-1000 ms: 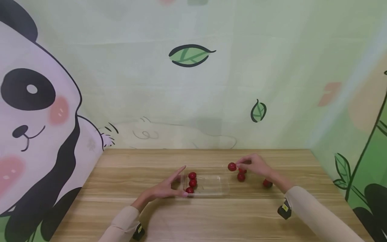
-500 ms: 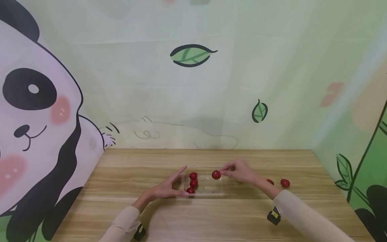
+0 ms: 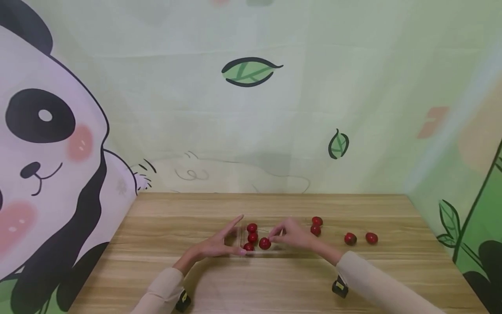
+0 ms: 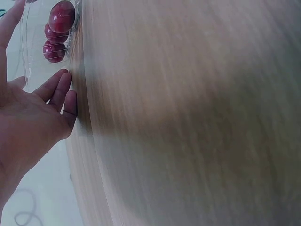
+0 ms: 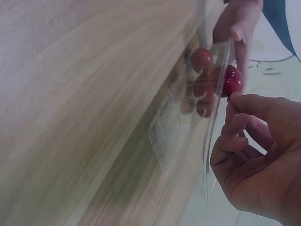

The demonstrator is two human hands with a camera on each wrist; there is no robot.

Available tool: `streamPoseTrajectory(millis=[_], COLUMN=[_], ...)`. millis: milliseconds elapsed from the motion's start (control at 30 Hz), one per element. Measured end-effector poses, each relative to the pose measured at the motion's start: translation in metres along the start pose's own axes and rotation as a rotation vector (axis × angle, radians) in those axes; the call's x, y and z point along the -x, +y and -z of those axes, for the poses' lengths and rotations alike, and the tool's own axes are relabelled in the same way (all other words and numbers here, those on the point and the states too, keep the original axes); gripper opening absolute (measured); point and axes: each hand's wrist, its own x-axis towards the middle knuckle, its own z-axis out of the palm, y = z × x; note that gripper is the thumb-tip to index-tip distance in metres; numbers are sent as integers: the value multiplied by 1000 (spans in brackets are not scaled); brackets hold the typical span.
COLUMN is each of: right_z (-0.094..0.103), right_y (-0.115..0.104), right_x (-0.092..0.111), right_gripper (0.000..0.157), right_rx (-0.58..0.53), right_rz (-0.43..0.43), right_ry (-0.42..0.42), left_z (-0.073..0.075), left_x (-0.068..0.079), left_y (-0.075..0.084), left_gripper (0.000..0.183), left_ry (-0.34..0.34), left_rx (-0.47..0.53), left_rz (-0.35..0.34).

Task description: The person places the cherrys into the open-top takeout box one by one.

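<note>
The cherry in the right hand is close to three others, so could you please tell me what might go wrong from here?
The held cherry could slip, as the right hand appears to pinch it near one end. It might also knock the three cherries lined up close by. The clear container may shift if bumped, since the left hand merely rests at its end.

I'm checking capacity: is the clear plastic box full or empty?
Partly filled: the clear plastic box has three cherries lined at its left end; the right-wrist view shows bare space.
</note>
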Motion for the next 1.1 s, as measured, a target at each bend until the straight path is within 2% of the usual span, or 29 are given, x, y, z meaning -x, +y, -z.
streamPoseTrajectory(millis=[167, 400, 567, 700, 800, 967, 1100], right_z=[-6, -11, -15, -19, -21, -22, -22], right_y=[-6, -7, -4, -1, 0, 2, 4], right_x=[-4, -7, -7, -8, -8, -10, -10], right_gripper=[8, 7, 4, 3, 4, 7, 4], right_rx=[107, 194, 303, 350, 355, 322, 293], right_rz=[37, 23, 22, 60, 69, 36, 29], right_ry=[-35, -72, -76, -57, -52, -64, -69], left_z=[1, 1, 0, 0, -1, -1, 0], left_x=[0, -1, -1, -1, -1, 0, -1], left_y=[0, 0, 0, 1, 1, 2, 1], left_gripper=[110, 110, 110, 110, 111, 111, 111], left_ry=[1, 2, 1, 2, 3, 3, 2], left_rx=[3, -4, 2, 10, 8, 1, 0], left_rz=[-6, -18, -22, -27, -24, -21, -26])
